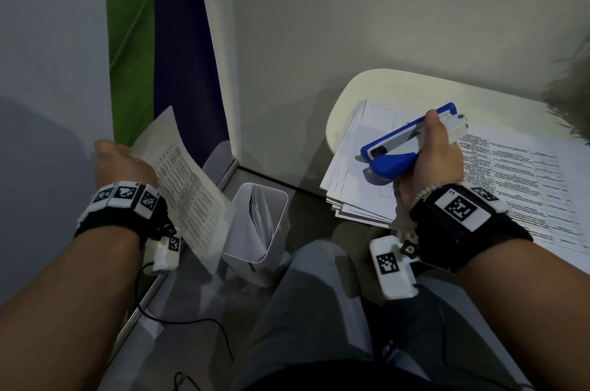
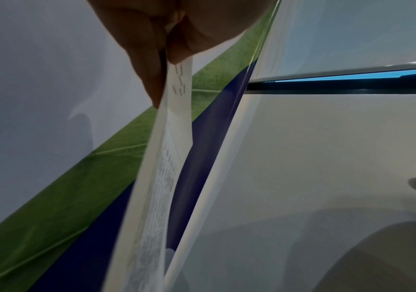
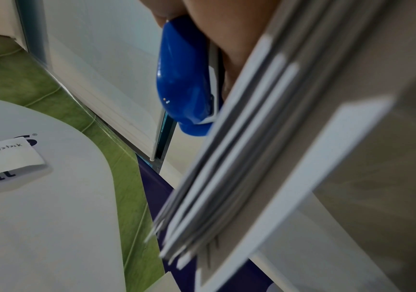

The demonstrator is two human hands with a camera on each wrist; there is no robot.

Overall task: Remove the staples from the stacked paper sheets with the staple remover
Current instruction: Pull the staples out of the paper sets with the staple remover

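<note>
My left hand pinches a set of printed paper sheets by one edge and holds it in the air above the white bin. In the left wrist view the fingers pinch the sheets edge-on, with several staple marks near the grip. My right hand grips the blue and white staple remover over the stack of printed papers on the white table. The right wrist view has the staple remover beside the fanned paper edges.
The white bin on the floor holds folded paper inside. A white partition wall stands behind it, with a green and purple panel to the left. My legs fill the lower middle. Cables trail over the floor at lower left.
</note>
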